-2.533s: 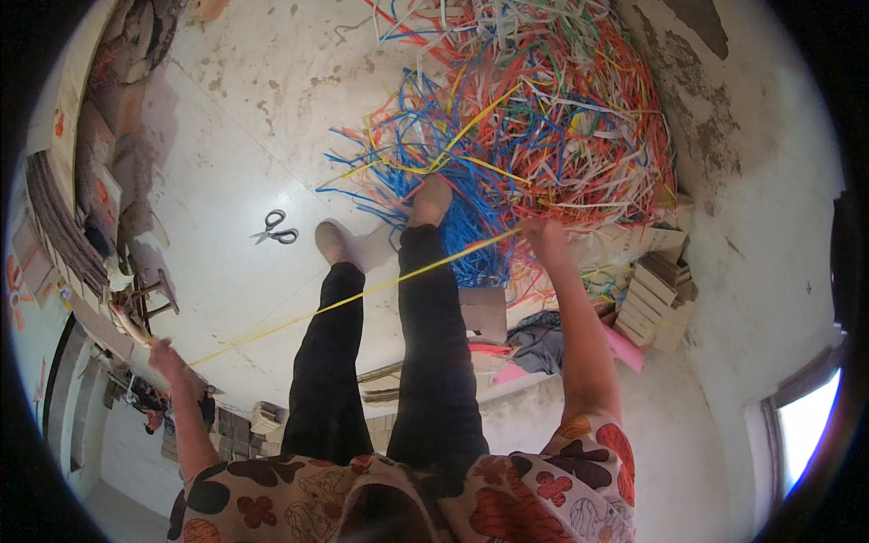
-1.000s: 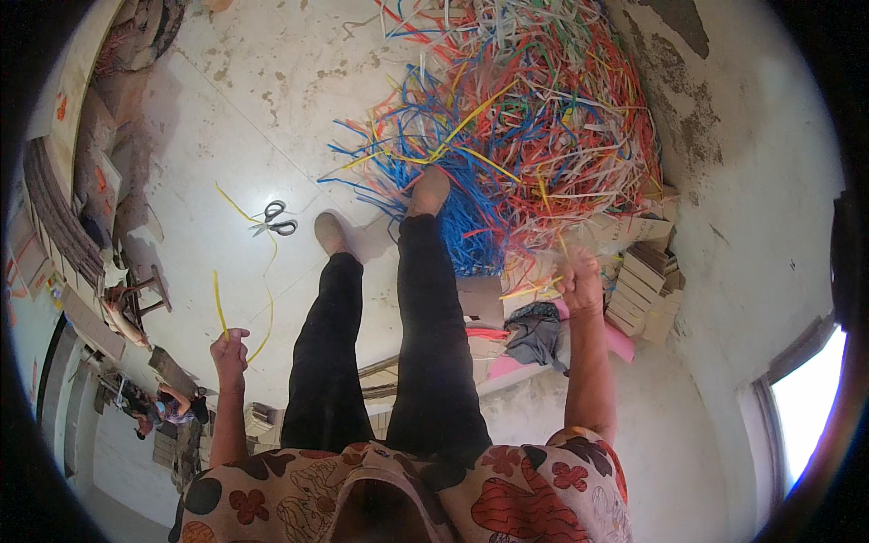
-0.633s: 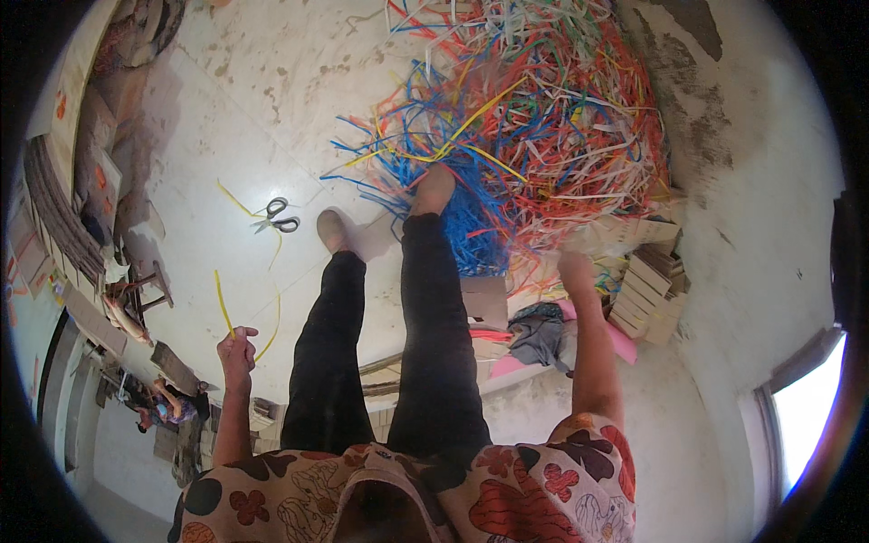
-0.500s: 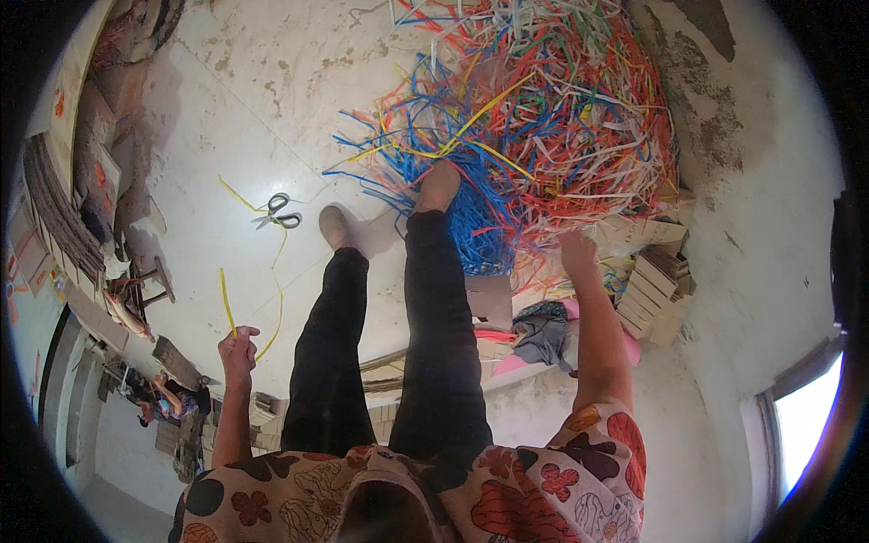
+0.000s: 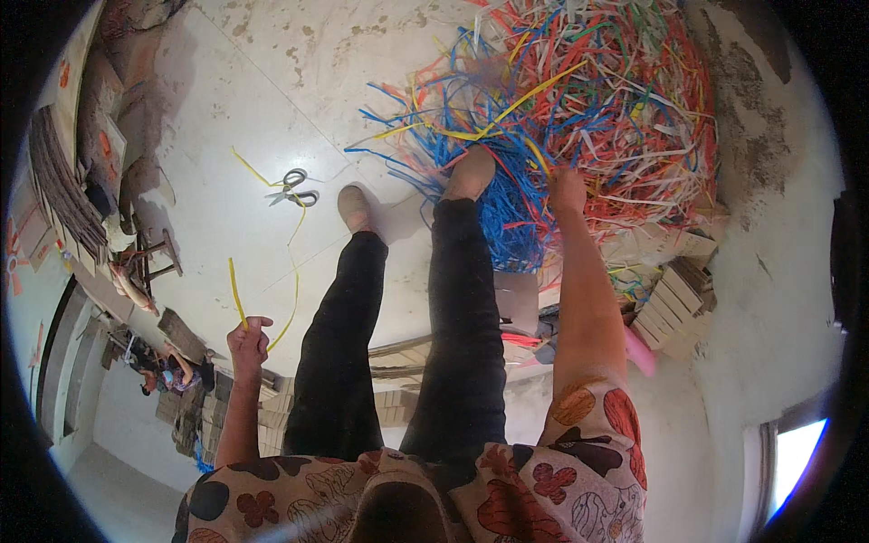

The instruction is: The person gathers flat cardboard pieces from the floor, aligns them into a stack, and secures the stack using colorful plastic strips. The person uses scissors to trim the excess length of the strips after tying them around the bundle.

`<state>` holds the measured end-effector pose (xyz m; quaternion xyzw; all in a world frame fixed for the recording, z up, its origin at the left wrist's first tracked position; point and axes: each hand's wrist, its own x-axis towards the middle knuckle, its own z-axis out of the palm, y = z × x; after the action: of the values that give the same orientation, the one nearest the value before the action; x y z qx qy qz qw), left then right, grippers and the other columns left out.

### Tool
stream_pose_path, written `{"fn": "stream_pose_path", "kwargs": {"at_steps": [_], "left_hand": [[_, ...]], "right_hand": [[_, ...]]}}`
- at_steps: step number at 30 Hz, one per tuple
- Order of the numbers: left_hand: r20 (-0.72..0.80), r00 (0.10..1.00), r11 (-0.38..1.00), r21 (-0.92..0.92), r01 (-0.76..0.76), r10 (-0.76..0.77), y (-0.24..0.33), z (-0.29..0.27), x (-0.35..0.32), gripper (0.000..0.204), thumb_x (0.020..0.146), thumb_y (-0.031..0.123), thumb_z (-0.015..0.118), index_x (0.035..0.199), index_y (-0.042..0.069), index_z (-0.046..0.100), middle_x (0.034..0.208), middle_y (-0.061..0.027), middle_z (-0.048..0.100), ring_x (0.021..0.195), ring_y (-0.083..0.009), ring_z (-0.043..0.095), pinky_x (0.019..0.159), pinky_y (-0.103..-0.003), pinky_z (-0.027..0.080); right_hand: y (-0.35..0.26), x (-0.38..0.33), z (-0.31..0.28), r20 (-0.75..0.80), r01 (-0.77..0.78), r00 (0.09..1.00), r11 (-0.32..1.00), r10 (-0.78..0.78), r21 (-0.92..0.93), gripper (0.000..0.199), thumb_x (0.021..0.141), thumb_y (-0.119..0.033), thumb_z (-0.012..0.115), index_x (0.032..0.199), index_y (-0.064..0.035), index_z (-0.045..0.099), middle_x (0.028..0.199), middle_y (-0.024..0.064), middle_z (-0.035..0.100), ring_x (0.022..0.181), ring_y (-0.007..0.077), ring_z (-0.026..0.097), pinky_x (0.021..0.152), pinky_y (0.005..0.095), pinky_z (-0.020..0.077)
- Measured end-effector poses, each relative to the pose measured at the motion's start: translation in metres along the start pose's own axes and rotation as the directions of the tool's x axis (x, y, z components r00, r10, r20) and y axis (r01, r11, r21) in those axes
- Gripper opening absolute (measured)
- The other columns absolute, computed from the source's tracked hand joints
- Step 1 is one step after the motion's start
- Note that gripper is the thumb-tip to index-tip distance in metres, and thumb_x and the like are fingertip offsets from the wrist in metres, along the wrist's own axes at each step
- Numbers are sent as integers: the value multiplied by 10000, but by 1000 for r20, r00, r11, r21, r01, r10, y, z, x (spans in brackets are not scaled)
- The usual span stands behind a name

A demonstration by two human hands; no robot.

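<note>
Left hand (image 5: pixel 249 342) gripped a yellow strap (image 5: pixel 236 294), one end sticking up, a thin length trailing over the floor (image 5: pixel 208 109) toward the scissors (image 5: pixel 287 188). Right hand (image 5: pixel 568 192) was at the tangled strap pile (image 5: pixel 634 109), beside a second yellow strap (image 5: pixel 538 156); couldn't tell whether it had closed on that.

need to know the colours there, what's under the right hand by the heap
Red, white and blue straps of the heap show around the right hand; a yellow strap reaches its fingers. The hand covers whatever lies directly beneath.
</note>
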<state>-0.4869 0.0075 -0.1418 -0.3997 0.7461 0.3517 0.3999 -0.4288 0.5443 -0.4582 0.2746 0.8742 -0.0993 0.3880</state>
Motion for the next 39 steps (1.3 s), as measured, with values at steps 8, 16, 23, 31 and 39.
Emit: {"fn": "stream_pose_path", "kwargs": {"at_steps": [8, 16, 23, 31, 39], "left_hand": [[-4, 999, 995, -89, -41, 41, -14, -9, -12, 297, 900, 298, 515, 815, 29, 607, 465, 52, 356, 364, -27, 269, 334, -200, 190], [12, 997, 988, -137, -74, 76, -8, -15, -20, 321, 913, 289, 488, 809, 10, 608, 483, 44, 365, 392, -23, 283, 353, -187, 208], [125, 915, 923, -78, -378, 385, -19, -4, -12, 305, 893, 280, 475, 788, 13, 577, 587, 30, 433, 514, -49, 369, 472, -225, 297], [426, 741, 815, 16, -579, 519, 90, 97, -65, 85, 861, 112, 530, 825, 40, 557, 684, -146, 526, 576, -272, 556, 509, -351, 411], [338, 707, 764, -62, -643, 622, 130, 99, -65, 280, 814, 61, 596, 1081, -11, 548, 792, -105, 607, 812, -218, 594, 701, -316, 476]], "right_hand": [[9, -138, -96, -45, 132, 988, 643, -150, 754, 204, 786, -140, 639, 616, -34, 602, 528, 24, 531, 457, 99, 506, 438, 254, 391], [39, -199, -128, 174, -181, 983, 473, 59, 862, 138, 793, -116, 622, 678, -44, 597, 528, -24, 490, 453, 51, 407, 434, 229, 315], [25, -180, -135, -216, 73, 975, 995, -57, 66, 292, 726, -83, 650, 990, 15, 571, 851, 245, 602, 791, 396, 593, 691, 416, 487], [-202, -270, -202, 364, -342, 643, 173, -674, 924, 304, 856, -112, 595, 1145, -25, 561, 686, -39, 509, 523, 27, 408, 458, 182, 320], [-210, -262, -200, 318, -344, 708, 86, -631, 935, 97, 868, -72, 580, 866, 7, 637, 657, 27, 579, 456, 52, 465, 402, 195, 357]]}}
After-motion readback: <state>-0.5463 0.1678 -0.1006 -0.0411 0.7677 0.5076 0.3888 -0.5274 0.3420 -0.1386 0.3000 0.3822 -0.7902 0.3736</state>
